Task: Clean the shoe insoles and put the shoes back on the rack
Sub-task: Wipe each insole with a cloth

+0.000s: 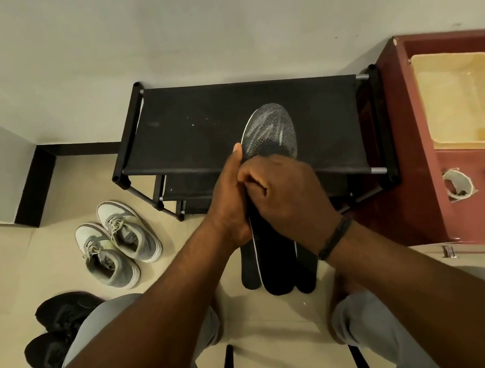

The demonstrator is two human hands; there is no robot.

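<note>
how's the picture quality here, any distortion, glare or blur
Head view: wide-angle bending curves the rack edges and the red cabinet; soft sheen on the insole toe; the black shoes lose detail in dimness; forearms near the lens look slightly soft.

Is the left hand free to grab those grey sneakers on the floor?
Probably not yet: the left hand grips the insoles together with the right hand. The grey sneakers lie uncovered on its side.

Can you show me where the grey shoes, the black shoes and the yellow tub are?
grey shoes (111,248): head view, on the laces.
black shoes (60,325): head view, on the upper.
yellow tub (463,101): head view, on its inside floor.
</note>
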